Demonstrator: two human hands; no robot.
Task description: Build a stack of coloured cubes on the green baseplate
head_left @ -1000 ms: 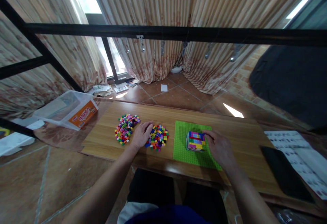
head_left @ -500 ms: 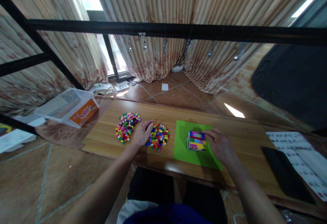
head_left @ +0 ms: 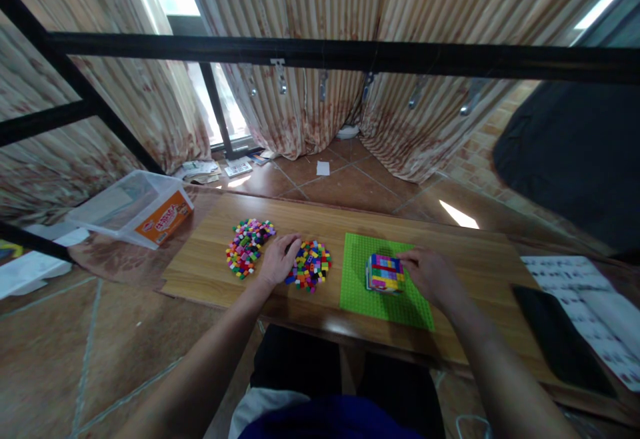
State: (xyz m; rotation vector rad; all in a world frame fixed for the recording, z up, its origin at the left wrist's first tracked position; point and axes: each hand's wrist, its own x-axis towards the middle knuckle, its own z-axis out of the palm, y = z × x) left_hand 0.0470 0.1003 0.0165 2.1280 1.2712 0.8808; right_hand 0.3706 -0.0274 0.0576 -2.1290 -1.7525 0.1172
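Green baseplate [head_left: 354, 295] on the bench [head_left: 197, 259] carries the brick block [head_left: 384, 273], well built up by my read; left pile [head_left: 245, 250] and right pile [head_left: 313, 267] sit loose, unbuilt. Right hand [head_left: 431, 277] at block's right edge, left hand [head_left: 277, 262] at right pile; can't tell either grip.

Midway between the left and right edges of the brown, wood-grained table [head_left: 465, 252], a lime-green baseplate [head_left: 353, 272] sets off a brick block [head_left: 385, 273] patched in blue, yellow and pink, with a red stripe across its top. Toward the left edge, one pile [head_left: 246, 245] mixes pink, green, yellow and red, while a second pile [head_left: 313, 267] mixes blue, red, orange and yellow. At the near right corner, a pad [head_left: 555, 332] is black.
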